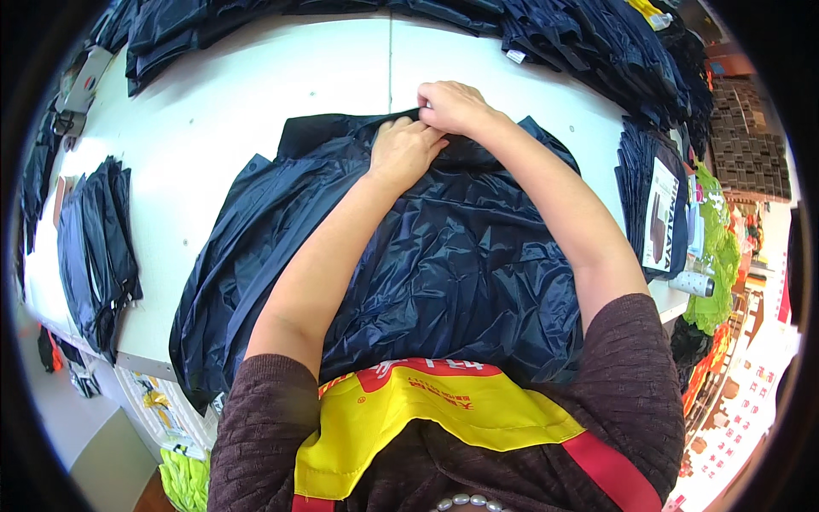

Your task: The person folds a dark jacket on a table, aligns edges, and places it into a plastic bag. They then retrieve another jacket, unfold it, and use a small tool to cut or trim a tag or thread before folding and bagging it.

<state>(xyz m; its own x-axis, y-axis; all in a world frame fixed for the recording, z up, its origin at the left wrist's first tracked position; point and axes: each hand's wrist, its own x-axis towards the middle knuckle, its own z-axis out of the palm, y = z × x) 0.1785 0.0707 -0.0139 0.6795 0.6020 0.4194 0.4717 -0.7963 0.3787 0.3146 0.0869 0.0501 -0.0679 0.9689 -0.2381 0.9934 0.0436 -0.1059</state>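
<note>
A shiny navy jacket [461, 256] lies spread and wrinkled on the white table [213, 128], its collar edge toward the far side. My right hand [454, 107] pinches the far edge of the cloth between thumb and fingers. Just left of it and slightly nearer, my left hand [403, 152] is closed on the same collar area, its fingertips partly hidden by the fabric and the right hand. The hands are close together, almost touching. Both forearms pass over the jacket, and its near edge meets my yellow apron [444, 410].
Piles of dark folded garments [589, 51] line the table's far edge. A dark stack [98, 256] sits at the left, and another [636, 179] at the right beside a printed black-and-white packet [659, 213] and a patterned cylinder [693, 283]. Lime-green cloth [715, 256] hangs beyond the right edge.
</note>
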